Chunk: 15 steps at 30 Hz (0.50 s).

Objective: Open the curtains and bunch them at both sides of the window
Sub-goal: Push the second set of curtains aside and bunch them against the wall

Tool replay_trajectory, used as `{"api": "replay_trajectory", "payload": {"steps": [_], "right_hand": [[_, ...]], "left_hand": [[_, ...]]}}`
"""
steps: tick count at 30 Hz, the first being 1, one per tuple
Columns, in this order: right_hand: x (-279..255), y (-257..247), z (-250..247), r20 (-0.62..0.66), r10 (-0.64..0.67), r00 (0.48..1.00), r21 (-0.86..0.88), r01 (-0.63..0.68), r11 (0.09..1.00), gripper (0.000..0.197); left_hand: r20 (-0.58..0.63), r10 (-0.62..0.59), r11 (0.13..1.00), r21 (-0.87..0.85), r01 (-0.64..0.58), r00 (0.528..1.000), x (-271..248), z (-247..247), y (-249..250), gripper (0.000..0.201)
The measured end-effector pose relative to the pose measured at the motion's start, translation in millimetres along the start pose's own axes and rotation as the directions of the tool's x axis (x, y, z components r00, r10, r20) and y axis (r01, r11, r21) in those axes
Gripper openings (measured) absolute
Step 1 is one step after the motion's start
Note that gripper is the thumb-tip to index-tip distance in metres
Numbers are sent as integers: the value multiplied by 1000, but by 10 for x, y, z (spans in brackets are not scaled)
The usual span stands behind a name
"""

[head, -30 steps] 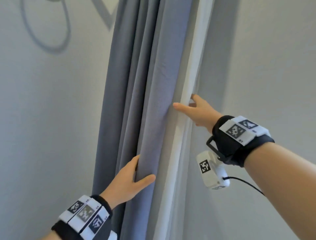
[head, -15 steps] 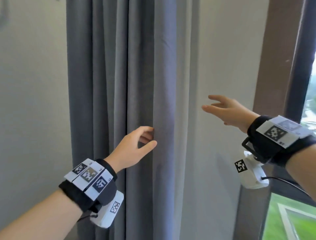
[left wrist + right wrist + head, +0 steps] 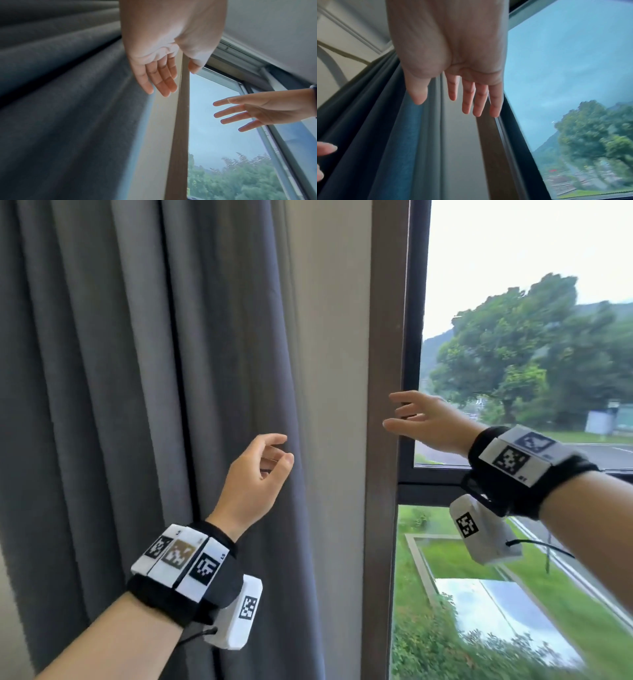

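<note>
Window (image 3: 513, 337) outside blurred, curtain (image 3: 137, 371) top cropped, left hand (image 3: 255, 474), right hand (image 3: 430, 422), fingers loose, empty

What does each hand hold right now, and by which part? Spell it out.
Nothing is held. The left hand hangs loosely curled just off the grey curtain; the right hand is spread open before the window frame.

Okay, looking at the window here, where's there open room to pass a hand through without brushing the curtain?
Free: the strip of pale wall between the grey curtain and the brown window frame, and the space before the glass, where the right hand hangs open. Crowded: the curtain's right edge, where the left hand sits close by, holding nothing.
</note>
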State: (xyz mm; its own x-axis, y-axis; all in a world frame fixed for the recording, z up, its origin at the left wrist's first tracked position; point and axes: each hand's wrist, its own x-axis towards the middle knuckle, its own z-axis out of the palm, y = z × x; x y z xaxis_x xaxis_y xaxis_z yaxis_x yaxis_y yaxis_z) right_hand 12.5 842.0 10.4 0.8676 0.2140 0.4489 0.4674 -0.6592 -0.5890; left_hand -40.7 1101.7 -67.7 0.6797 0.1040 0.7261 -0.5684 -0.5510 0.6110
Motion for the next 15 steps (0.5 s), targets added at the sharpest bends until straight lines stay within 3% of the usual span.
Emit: {"api": "replay_trajectory", "payload": {"steps": [9, 15], "right_hand": [[-728, 462, -947, -106, 204, 973, -217, -223, 950, 57], [-1287, 945, -1777, -221, 330, 918, -301, -386, 872, 58]], "left_hand": [[173, 53, 989, -148, -27, 983, -72, 1228, 205, 31], [325, 140, 962, -268, -51, 935, -114, 2264, 719, 34]]}}
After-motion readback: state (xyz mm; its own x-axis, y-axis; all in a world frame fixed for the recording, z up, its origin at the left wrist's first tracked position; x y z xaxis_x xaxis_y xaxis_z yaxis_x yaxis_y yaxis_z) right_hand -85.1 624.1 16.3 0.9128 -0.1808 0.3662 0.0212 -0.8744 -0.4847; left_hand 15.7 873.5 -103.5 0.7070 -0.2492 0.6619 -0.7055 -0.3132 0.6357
